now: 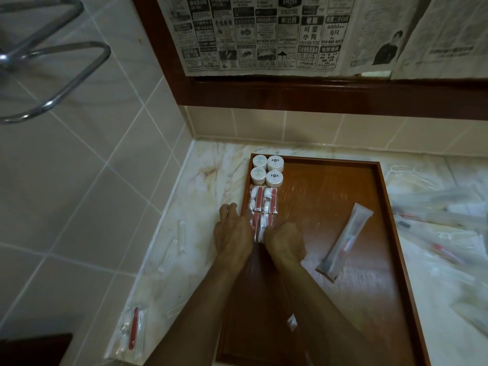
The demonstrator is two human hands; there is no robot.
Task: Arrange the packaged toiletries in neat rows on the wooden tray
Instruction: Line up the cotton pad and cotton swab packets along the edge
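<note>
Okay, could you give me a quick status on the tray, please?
Both hands, left and right, pressing a vanity packet into line. Four jars, two packets placed. Toothbrush pack lies askew mid-tray.

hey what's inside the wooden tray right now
Inside the wooden tray: four round white jars at the far left corner, clear vanity packets in rows below them, and one toothbrush packet lying askew. Both hands, left hand and right hand, cover part of the nearest packets.

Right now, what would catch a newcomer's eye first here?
Both hands, left and right, press a clear sachet into the tray's left column, below four white jars. A long packet lies askew mid-tray. Newspaper covers the mirror above.
</note>
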